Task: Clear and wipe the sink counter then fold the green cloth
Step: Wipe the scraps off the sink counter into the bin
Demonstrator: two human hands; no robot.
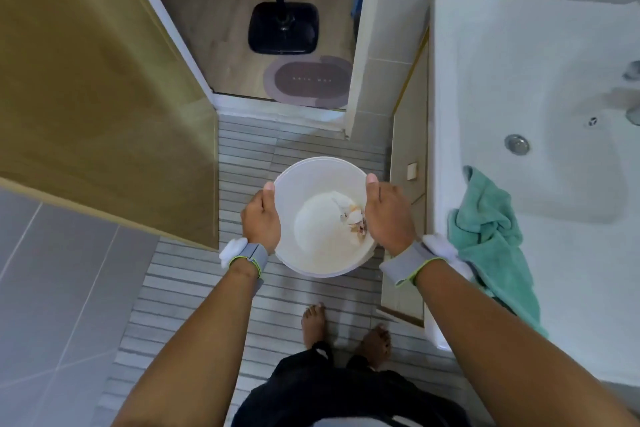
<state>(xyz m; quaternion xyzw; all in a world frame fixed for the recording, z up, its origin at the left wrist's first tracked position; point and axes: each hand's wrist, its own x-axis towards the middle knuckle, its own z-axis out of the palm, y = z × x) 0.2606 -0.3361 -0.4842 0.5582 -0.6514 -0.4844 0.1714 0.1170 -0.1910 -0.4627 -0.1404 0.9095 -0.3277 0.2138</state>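
Striped grey slatted floor extends beneath the white bucket, which the left hand and right hand grasp at opposite points of the rim. Whether the bucket rests on this floor or is raised above it cannot be told. Two bare feet stand on the slats, just nearer the person than the grip. To the right of the grip, the white sink counter carries a green cloth, crumpled at the front edge with one end hanging over it. Beyond the grip, past the doorway, a wood-pattern floor bears an oval mat and a black square base.
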